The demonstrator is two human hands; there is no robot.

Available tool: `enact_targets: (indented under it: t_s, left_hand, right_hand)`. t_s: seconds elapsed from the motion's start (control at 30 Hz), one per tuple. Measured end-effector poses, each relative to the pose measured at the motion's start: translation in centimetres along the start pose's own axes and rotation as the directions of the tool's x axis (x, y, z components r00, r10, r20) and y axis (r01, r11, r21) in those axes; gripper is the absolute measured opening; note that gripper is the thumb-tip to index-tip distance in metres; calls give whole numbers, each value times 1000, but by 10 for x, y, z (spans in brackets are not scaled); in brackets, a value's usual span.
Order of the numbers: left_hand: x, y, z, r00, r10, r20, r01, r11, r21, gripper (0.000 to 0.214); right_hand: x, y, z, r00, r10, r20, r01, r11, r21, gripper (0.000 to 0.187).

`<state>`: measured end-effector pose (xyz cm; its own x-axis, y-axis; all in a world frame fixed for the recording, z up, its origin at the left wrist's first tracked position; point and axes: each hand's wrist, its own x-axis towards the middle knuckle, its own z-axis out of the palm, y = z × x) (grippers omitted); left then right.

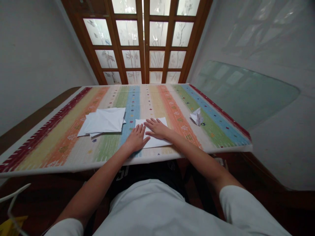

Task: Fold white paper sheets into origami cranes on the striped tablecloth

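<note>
A white cord (14, 193) and a yellow thing (11, 226) are sitting down low on the far left, near the edge of the view. A striped cloth (61, 144) is covering the table, with red, orange, green and blue stripes. On the cloth, a messy pile of folded white paper (103, 120) is lying to the left, just beside the left hand (137, 139). That hand is lying flat with its fingers spread, holding nothing tight, and it is pressing on a white sheet of paper (158, 141). The right hand (157, 128) is lying flat on the same sheet too, open and not gripping. The two hands are almost touching. Farther right, a small folded paper shape (197, 116) is standing on the cloth, well apart from the hands.
</note>
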<state>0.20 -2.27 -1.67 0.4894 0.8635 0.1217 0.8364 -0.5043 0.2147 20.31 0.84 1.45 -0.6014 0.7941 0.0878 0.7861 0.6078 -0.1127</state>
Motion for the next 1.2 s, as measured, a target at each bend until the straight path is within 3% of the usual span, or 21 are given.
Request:
enact_targets:
  t_s: [0.13, 0.27, 0.33, 0.4, 0.47, 0.53, 0.6, 0.67, 0.7, 0.77, 0.87, 1.0, 1.1, 1.17, 1.2]
  left_hand:
    - [-11, 0, 2, 998, -63, 25, 63, 998, 10, 85]
    - [-15, 9, -4, 991, -132, 16, 132, 991, 10, 87]
    - [-17, 11, -8, 990, -137, -17, 137, 990, -15, 78]
    - [-19, 10, -11, 992, -113, -58, 109, 992, -69, 64]
    - [-19, 5, -13, 988, -101, -115, 83, 985, -155, 52]
    - [-18, 0, -15, 974, -124, -189, 73, 964, -256, 45]
    - [-14, -3, -16, 954, -169, -247, 72, 931, -358, 43]
    - [-11, -4, -19, 940, -215, -264, 75, 887, -455, 43]
    - [-10, -5, -23, 935, -234, -265, 76, 864, -497, 43]
    - [-10, -9, -37, 912, -278, -302, 70, 829, -555, 38]
    - [-14, -33, -71, 837, -357, -414, 63, 815, -576, 30]
    - [-27, -99, -119, 641, -558, -527, 185, 779, -599, 34]
    - [-38, -152, -134, 512, -660, -550, 322, 741, -589, 39]
    - [-44, -176, -135, 484, -746, -458, 471, 663, -582, 38]
    - [-45, -184, -134, 506, -753, -420, 543, 657, -524, 34]
  right_hand:
    - [-2, 16, 19, 999, 13, 39, -14, 999, 37, 67]
    - [-5, 37, 14, 991, 137, 3, -137, 990, 9, 64]
    - [-11, 53, 3, 965, 254, -68, -256, 967, -20, 59]
    - [-23, 73, -12, 912, 340, -229, -354, 935, -21, 56]
    - [-40, 93, -29, 794, 447, -411, -482, 876, 22, 56]
    - [-62, 113, -43, 607, 576, -548, -622, 773, 123, 56]
    - [-83, 131, -52, 418, 685, -597, -728, 645, 232, 61]
    - [-101, 147, -54, 316, 760, -568, -777, 551, 305, 63]
    - [-108, 154, -53, 303, 787, -537, -787, 525, 325, 57]
    - [-118, 165, -48, 328, 821, -468, -789, 511, 342, 33]
    - [-128, 175, -43, 360, 808, -467, -749, 548, 372, 9]
    - [-136, 173, -51, 340, 797, -499, -729, 559, 395, 13]
    - [-139, 165, -62, 354, 789, -503, -661, 591, 462, 18]
    - [-137, 158, -69, 401, 777, -485, -541, 629, 559, 21]
    - [-135, 153, -71, 434, 769, -470, -466, 638, 613, 23]
